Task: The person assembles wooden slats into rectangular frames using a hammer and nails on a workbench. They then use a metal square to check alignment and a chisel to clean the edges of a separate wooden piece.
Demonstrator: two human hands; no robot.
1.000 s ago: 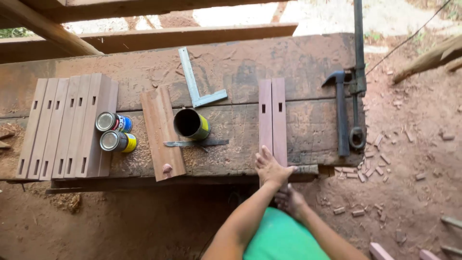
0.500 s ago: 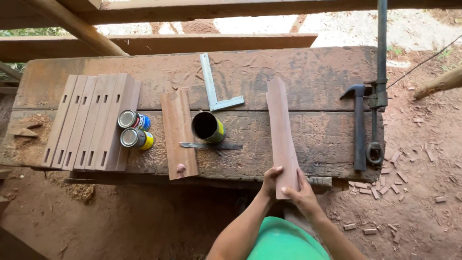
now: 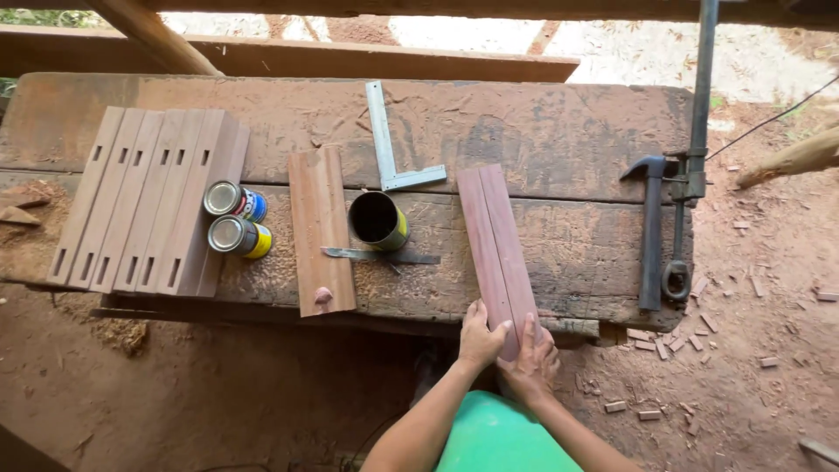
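Head view: the two wood strips point(image 3: 498, 249), half a second ago lifted as one, now lie flat side by side on the workbench point(image 3: 559, 149), centre-right of frame. Left hand point(image 3: 480, 335) and right hand point(image 3: 530, 360) press their near ends, fingers spread flat, clasping nothing. Open can point(image 3: 378, 220) just left.

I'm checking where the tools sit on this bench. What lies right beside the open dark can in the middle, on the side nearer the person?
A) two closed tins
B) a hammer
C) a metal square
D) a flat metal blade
D: a flat metal blade lies across the bench just below the open can, reaching to the short board; the metal square lies on the far side and the hammer sits off at the right end.
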